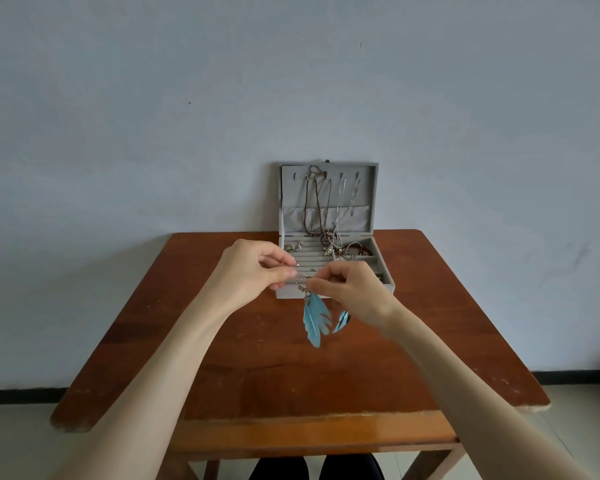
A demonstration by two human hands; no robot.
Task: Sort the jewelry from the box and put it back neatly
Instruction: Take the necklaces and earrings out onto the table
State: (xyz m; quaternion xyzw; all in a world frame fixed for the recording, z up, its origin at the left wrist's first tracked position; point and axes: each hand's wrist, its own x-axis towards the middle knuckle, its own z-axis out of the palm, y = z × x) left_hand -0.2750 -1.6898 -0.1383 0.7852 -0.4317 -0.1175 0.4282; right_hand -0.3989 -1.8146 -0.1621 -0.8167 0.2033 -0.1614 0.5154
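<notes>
While gripped by left hand (253, 268) and right hand (352, 292) fingers | feather earrings (315, 315) hang | no writing legible

A scuffed reddish-brown wooden tabletop (257, 368) is standing against the pale wall. A grey jewelry box (329, 268) is sitting directly on it at the far edge, its lid propped upright and necklaces trailing into the tray.
</notes>
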